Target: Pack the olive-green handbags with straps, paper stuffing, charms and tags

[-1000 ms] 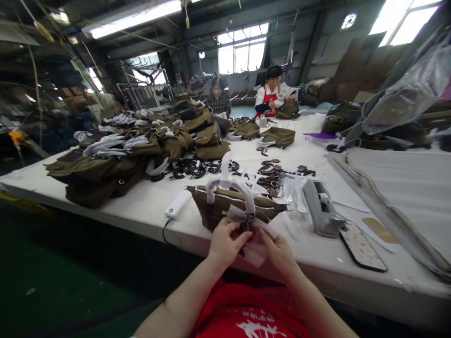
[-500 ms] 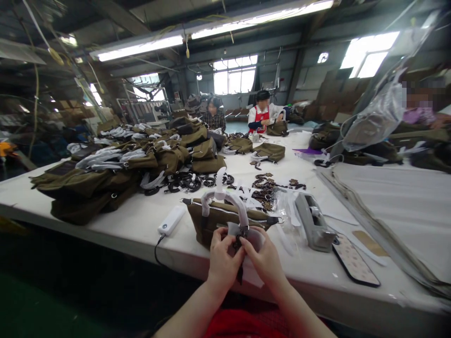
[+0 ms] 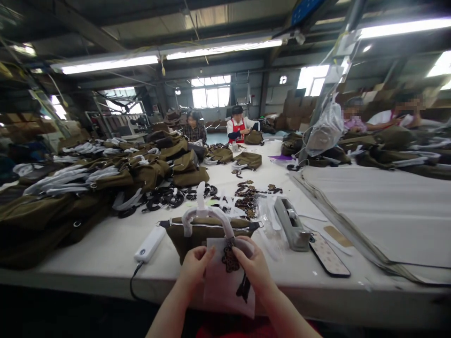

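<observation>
An olive handbag (image 3: 176, 237) stands on the table in front of me, its handles (image 3: 211, 212) wrapped in white. From the ring at the right foot of the front handle hangs a dark brown flower-shaped bag charm (image 3: 230, 261) with a black tassel-like end. Behind the charm a thin white sheet (image 3: 217, 286) drapes over the bag's front and past the table edge. My left hand (image 3: 195, 267) is closed, pinching the sheet's left edge. Thumb against the charm's top, my right hand (image 3: 256, 264) is closed too; its other fingers are partly hidden behind the sheet.
Olive bags (image 3: 137, 173) pile up at left, with black straps (image 3: 165, 199) beside them. Brown charms (image 3: 246, 202) lie behind the handbag. A white power bank (image 3: 150, 245) sits left; a grey tape dispenser (image 3: 291, 225) and phone (image 3: 329, 256) lie right. Co-workers (image 3: 237, 126) sit beyond.
My hands have moved apart from being together at the charm. The white sheet now hangs spread flat behind the charm, which shows fully. My view has turned right.
</observation>
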A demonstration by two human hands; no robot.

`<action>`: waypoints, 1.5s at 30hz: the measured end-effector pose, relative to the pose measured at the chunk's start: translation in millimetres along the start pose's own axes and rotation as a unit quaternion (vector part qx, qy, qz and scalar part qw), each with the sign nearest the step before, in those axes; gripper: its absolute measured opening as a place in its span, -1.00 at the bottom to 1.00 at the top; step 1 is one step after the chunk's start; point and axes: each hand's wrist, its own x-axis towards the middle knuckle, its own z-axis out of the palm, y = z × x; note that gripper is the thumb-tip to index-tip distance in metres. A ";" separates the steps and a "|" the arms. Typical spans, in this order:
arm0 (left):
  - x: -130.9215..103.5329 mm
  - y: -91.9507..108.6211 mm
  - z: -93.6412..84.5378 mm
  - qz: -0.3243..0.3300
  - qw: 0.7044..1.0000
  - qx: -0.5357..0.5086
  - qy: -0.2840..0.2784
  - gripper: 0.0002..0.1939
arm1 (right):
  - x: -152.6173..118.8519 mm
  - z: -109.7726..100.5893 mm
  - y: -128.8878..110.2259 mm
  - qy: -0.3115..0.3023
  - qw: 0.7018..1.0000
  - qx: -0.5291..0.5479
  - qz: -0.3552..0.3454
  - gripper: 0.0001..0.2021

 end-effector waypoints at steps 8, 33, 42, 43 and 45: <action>-5.7 9.8 30.4 -0.001 0.990 -0.085 -0.115 -0.46 | -1.7 -6.8 -1.6 -0.043 0.996 -0.069 -0.022 -0.72; -12.0 10.3 51.4 -0.003 0.967 -0.244 -0.068 -0.63 | -22.7 -9.9 -0.1 -0.006 0.910 -0.381 -0.163 -0.65; -14.3 17.1 60.8 -0.062 0.927 -0.367 0.035 -0.56 | -30.0 -11.3 7.5 -0.014 0.909 -0.369 -0.195 -0.76; -13.5 18.1 61.7 -0.055 0.931 -0.359 0.041 -0.58 | -32.6 -10.2 9.8 -0.017 0.906 -0.372 -0.202 -0.75; -11.8 19.9 63.2 -0.036 0.942 -0.330 0.055 -0.60 | -37.3 -9.5 12.5 -0.027 0.897 -0.381 -0.220 -0.73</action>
